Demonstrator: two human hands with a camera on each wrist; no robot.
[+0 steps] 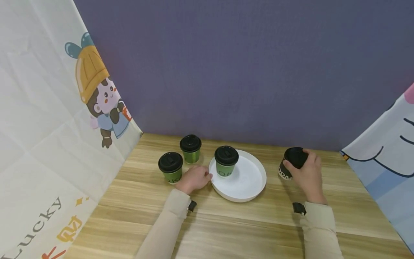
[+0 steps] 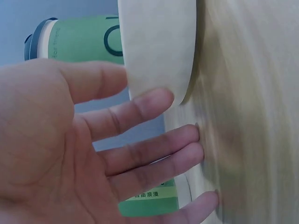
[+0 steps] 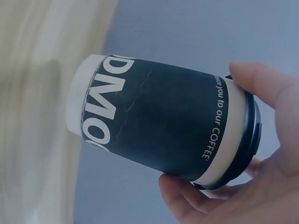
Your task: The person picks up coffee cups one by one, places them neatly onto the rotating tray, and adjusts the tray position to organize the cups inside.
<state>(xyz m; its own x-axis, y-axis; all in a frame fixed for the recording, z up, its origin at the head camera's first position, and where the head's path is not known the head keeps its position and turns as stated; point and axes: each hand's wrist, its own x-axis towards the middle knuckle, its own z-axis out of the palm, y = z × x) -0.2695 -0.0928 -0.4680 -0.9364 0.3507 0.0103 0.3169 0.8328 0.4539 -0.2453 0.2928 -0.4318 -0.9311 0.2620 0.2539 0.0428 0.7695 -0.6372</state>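
My right hand (image 1: 308,176) grips a black-sleeved paper coffee cup (image 3: 159,119) near its black lid, thumb on one side and fingers on the other. White lettering runs round the sleeve, and the cup leans slightly in the head view. My left hand (image 1: 196,178) is at the left side of a round white plate (image 1: 247,183) with a raised rim. In the left wrist view its fingers are spread and fairly straight, thumb and index fingertip right at the rim. On the plate stands a green coffee cup (image 1: 225,167) with a black lid.
Two more green cups with black lids stand left of the plate: a nearer cup (image 1: 171,171) beside my left wrist and a farther cup (image 1: 191,151). A purple-grey panel (image 1: 239,72) borders the back of the wooden table (image 1: 245,230); printed cloths hang at both sides.
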